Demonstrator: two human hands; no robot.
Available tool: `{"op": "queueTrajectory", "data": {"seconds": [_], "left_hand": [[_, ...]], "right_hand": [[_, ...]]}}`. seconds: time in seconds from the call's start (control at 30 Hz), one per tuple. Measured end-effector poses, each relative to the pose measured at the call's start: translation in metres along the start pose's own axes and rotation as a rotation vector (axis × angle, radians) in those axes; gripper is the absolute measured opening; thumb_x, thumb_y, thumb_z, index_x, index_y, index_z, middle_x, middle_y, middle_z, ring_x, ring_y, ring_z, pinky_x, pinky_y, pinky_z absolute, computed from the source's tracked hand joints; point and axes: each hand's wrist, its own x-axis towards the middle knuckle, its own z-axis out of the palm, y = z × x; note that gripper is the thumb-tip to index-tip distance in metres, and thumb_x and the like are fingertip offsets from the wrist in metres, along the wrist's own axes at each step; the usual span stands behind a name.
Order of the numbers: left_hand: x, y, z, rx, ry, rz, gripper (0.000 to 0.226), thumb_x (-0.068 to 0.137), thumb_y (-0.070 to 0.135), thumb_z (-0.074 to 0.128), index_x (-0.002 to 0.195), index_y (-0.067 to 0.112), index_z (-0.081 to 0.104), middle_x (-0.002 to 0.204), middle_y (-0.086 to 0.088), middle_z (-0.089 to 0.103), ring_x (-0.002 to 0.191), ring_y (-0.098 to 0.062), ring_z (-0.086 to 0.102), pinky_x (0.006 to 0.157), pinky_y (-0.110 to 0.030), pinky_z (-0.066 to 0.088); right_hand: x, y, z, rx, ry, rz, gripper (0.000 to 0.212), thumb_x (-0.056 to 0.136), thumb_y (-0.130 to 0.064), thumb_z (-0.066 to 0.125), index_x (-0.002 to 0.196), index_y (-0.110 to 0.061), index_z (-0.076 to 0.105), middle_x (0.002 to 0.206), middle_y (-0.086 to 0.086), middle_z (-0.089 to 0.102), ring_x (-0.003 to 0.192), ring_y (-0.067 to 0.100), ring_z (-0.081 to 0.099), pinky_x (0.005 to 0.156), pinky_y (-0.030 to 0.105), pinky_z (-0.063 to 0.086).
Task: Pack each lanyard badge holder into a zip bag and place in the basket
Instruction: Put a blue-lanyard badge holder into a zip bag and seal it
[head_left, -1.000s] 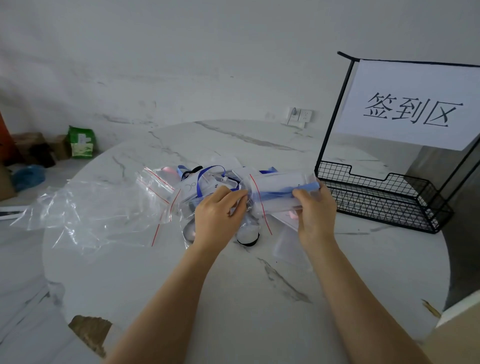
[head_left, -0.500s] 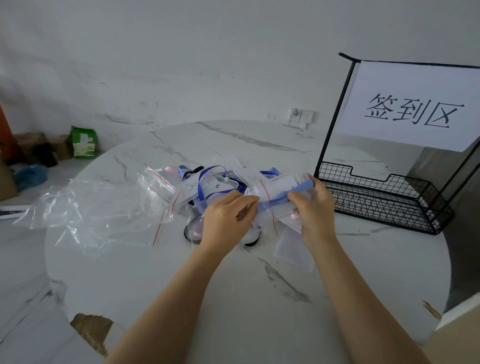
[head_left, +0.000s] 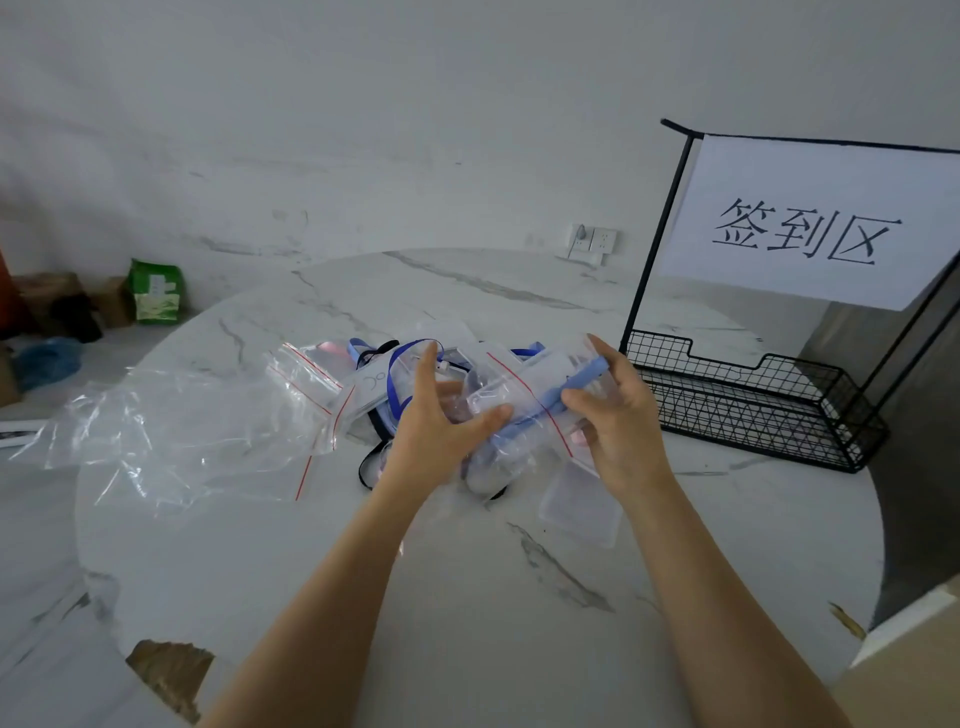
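Observation:
Above the middle of the round marble table (head_left: 467, 597) I hold a clear zip bag (head_left: 524, 395) with a red seal line. A badge holder with a light blue lanyard (head_left: 566, 392) is inside it. My left hand (head_left: 441, 421) grips the bag's left end between thumb and fingers. At the bag's right end my right hand (head_left: 618, 421) pinches the bag where the lanyard lies. Behind my hands lies a pile of more badge holders with dark blue lanyards (head_left: 400, 374). The black wire basket (head_left: 753, 410) stands to the right with nothing visible in it.
Several empty zip bags (head_left: 197, 426) lie crumpled on the table's left. A loose clear badge holder (head_left: 582, 504) lies under my right wrist. A white sign with black characters (head_left: 810, 228) hangs on the basket's frame. Boxes and a green packet (head_left: 156, 291) sit on the floor at left.
Both hands have lifted the bagged lanyard holder a little and tilted it, right end higher. My left fingers have spread wider round the bag's end.

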Motion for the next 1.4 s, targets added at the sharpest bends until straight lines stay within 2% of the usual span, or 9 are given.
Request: {"op": "queueTrajectory", "data": {"seconds": [0.1,0.27,0.37,0.57,0.97,1.1,1.2,1.3,1.4], "left_hand": [[0.0,0.003,-0.006,-0.12,-0.267,-0.107,0.034,0.071,0.03,0.076,0.095,0.011,0.063,0.075,-0.004,0.064,0.069,-0.018,0.059,0.067,-0.027,0.047],[-0.002,0.006,-0.011,-0.176,-0.354,-0.079,0.009,0.077,0.009,0.072,0.084,0.007,0.068,0.076,-0.007,0.068,0.071,-0.019,0.063,0.071,-0.03,0.052],[-0.005,0.008,-0.008,-0.063,-0.353,0.01,0.014,0.073,0.005,0.074,0.085,0.006,0.067,0.079,-0.01,0.07,0.074,-0.023,0.065,0.075,-0.036,0.054],[-0.007,0.011,-0.007,-0.249,-0.262,0.054,0.044,0.084,0.004,0.061,0.047,0.028,0.063,0.042,0.014,0.045,0.042,0.0,0.04,0.048,-0.013,0.035],[-0.004,0.009,-0.004,-0.694,-0.185,-0.03,0.018,0.077,0.028,0.06,0.075,0.02,0.076,0.08,0.001,0.073,0.079,-0.016,0.064,0.077,-0.028,0.049],[0.001,0.006,-0.008,-0.724,-0.128,-0.041,0.026,0.082,0.031,0.055,0.083,0.014,0.075,0.093,-0.008,0.073,0.087,-0.026,0.059,0.07,-0.032,0.036],[0.002,0.008,-0.013,-0.798,-0.155,-0.034,0.027,0.086,0.027,0.055,0.085,0.008,0.074,0.091,-0.011,0.073,0.086,-0.025,0.068,0.074,-0.032,0.053],[0.001,0.011,-0.018,-0.76,-0.18,-0.046,0.032,0.085,0.033,0.052,0.091,0.007,0.071,0.096,-0.012,0.072,0.089,-0.027,0.068,0.088,-0.044,0.045],[0.001,0.013,-0.026,-0.66,-0.238,-0.067,0.041,0.081,0.041,0.047,0.096,0.011,0.072,0.104,-0.015,0.069,0.1,-0.032,0.064,0.096,-0.049,0.043]], "right_hand": [[-0.006,-0.001,0.002,-0.123,-0.097,-0.109,0.053,0.07,0.006,0.062,0.11,-0.027,0.052,0.111,-0.007,0.053,0.099,0.008,0.057,0.078,0.022,0.054],[-0.014,-0.009,0.003,-0.23,-0.188,-0.218,0.05,0.078,0.021,0.054,0.099,-0.024,0.045,0.099,-0.008,0.047,0.082,-0.013,0.052,0.064,0.009,0.048],[-0.015,-0.012,0.001,-0.298,-0.252,-0.245,0.048,0.074,0.016,0.059,0.097,-0.024,0.045,0.097,-0.007,0.047,0.081,-0.012,0.053,0.07,0.012,0.05],[-0.015,-0.015,-0.002,-0.485,-0.294,-0.304,0.05,0.073,0.006,0.07,0.098,-0.035,0.054,0.101,-0.016,0.059,0.088,-0.008,0.058,0.079,0.011,0.047],[-0.018,-0.004,0.007,-0.645,-0.336,-0.341,0.033,0.078,-0.053,0.049,0.111,-0.05,0.048,0.127,-0.029,0.042,0.127,-0.005,0.036,0.112,0.029,0.028],[-0.018,-0.011,0.008,-0.494,-0.259,-0.201,0.06,0.074,-0.035,0.071,0.121,-0.05,0.038,0.117,-0.026,0.053,0.113,-0.006,0.051,0.096,0.014,0.042],[-0.011,-0.009,0.006,-0.235,-0.216,0.012,0.051,0.081,-0.004,0.065,0.12,-0.029,0.047,0.084,-0.012,0.07,0.081,0.003,0.065,0.076,0.019,0.052],[-0.008,-0.009,0.007,-0.151,-0.186,0.088,0.019,0.083,0.001,0.058,0.088,-0.012,0.07,0.076,0.003,0.072,0.071,0.017,0.068,0.067,0.028,0.052],[-0.008,-0.011,0.005,0.002,-0.174,0.072,0.04,0.086,0.003,0.051,0.059,-0.015,0.074,0.062,-0.001,0.071,0.054,0.011,0.066,0.049,0.019,0.048]]}}
